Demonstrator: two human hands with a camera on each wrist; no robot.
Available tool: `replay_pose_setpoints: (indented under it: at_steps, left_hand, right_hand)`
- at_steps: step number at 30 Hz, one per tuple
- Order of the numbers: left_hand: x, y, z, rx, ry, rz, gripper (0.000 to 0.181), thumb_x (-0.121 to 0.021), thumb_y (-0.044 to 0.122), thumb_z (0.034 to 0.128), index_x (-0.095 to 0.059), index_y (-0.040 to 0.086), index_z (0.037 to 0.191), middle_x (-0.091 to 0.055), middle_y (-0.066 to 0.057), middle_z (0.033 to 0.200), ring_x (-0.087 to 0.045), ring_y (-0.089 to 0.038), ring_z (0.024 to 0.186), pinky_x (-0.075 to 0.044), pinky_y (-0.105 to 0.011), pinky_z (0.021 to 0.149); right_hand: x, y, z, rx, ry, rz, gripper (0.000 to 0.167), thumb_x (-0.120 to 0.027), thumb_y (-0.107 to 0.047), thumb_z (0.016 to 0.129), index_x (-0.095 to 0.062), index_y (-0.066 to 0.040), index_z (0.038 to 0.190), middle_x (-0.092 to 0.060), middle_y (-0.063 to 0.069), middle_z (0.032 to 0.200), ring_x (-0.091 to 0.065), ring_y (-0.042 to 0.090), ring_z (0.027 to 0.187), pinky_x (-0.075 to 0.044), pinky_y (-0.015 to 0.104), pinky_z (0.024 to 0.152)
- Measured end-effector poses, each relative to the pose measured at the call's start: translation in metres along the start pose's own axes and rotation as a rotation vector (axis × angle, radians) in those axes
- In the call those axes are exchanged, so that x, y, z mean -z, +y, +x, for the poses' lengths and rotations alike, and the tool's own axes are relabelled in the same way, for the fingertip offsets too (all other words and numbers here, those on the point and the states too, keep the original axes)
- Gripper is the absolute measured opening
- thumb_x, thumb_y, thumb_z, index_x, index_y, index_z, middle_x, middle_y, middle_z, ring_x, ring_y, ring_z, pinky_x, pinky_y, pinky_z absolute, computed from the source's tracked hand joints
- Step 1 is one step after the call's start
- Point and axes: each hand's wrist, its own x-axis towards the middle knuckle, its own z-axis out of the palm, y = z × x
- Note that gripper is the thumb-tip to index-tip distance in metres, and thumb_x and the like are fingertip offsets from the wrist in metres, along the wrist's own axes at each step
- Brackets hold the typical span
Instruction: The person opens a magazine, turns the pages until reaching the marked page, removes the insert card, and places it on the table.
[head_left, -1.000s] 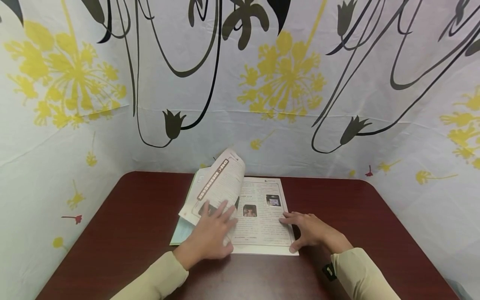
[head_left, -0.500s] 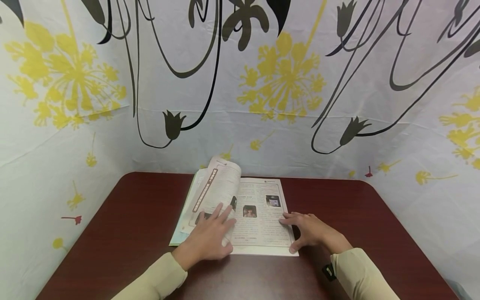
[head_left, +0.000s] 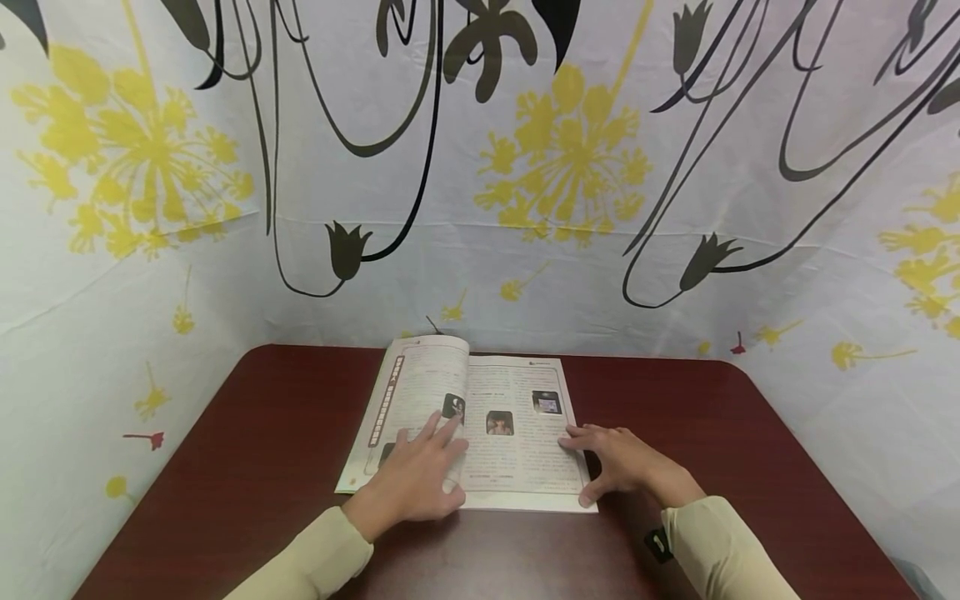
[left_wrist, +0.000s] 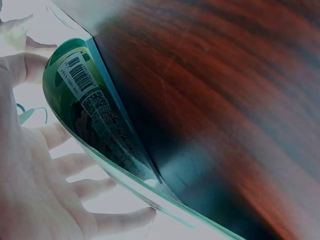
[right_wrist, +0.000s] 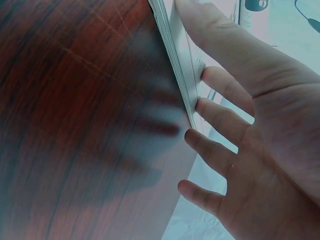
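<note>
Since the earlier frame, the left page [head_left: 427,371] has swung down: it stood raised and slanted, and now lies over the left half of the open book [head_left: 487,454]. Right of the fold, nothing visibly differs.

The left hand [head_left: 420,475] is released, fingers spread over the left page close to the fold and gripping nothing. The right hand [head_left: 626,460] is released as well, its thumb at the book's near right corner and fingertips on its right edge.

Settling the pages flat seems to be the step. The page arches beside the fold, and from the left wrist the green cover [left_wrist: 97,112] bows clear of the bench [head_left: 675,400], its barcode label [left_wrist: 79,74] showing. Steady pressure along the fold, then outward to the book's left edge, would likely work best, with the right hand bearing lightly to stop sliding; hard pushing might crease the paper.

The book lies on the bench in front of the person, page tops pointing away toward the patterned cloth [head_left: 480,267] beyond its far edge. Its fold runs away from the person, while the spread's long axis appears to run side to side.
</note>
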Motion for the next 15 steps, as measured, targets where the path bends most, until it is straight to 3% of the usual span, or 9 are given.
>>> replay_pose_setpoints:
  at_steps: [15]
  left_hand:
    - [-0.0019,0.0003,-0.0001,0.017,-0.011,-0.047,0.057,-0.061,0.04,0.0796,-0.059,0.017,0.132,-0.039,-0.012,0.155,-0.032,-0.041,0.143,-0.036,-0.074,0.094]
  right_hand:
    - [-0.0018,0.0012,0.0005,-0.022,0.0,0.008,0.091,-0.09,-0.045,0.059,-0.061,-0.007,0.136,-0.051,0.02,0.145,-0.041,0.045,0.137,-0.031,0.069,0.101]
